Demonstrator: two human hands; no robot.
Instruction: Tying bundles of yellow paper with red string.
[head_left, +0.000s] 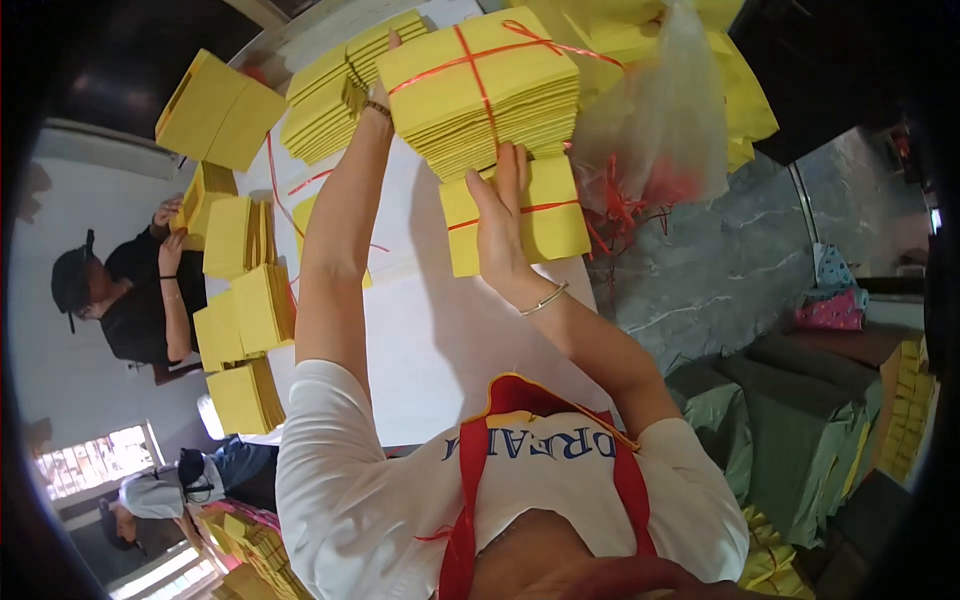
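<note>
L hand (381,92) beside ylw stack (485,95), R hand (500,218) at front.

Presses the left hand (382,92) to the left side of a tall yellow stack (490,100) tied crosswise with red string (472,62). Lays the right hand (502,220), thumb apart, over a smaller yellow bundle (556,222). Has yellow piles (318,125) just left of the left hand, a translucent plastic bag (685,125) beyond the right hand to its right, and a white bench (440,330) below both.

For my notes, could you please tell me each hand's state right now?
Left hand: beside the big stack; grip unclear.
Right hand: open, over the lower bundle.
</note>
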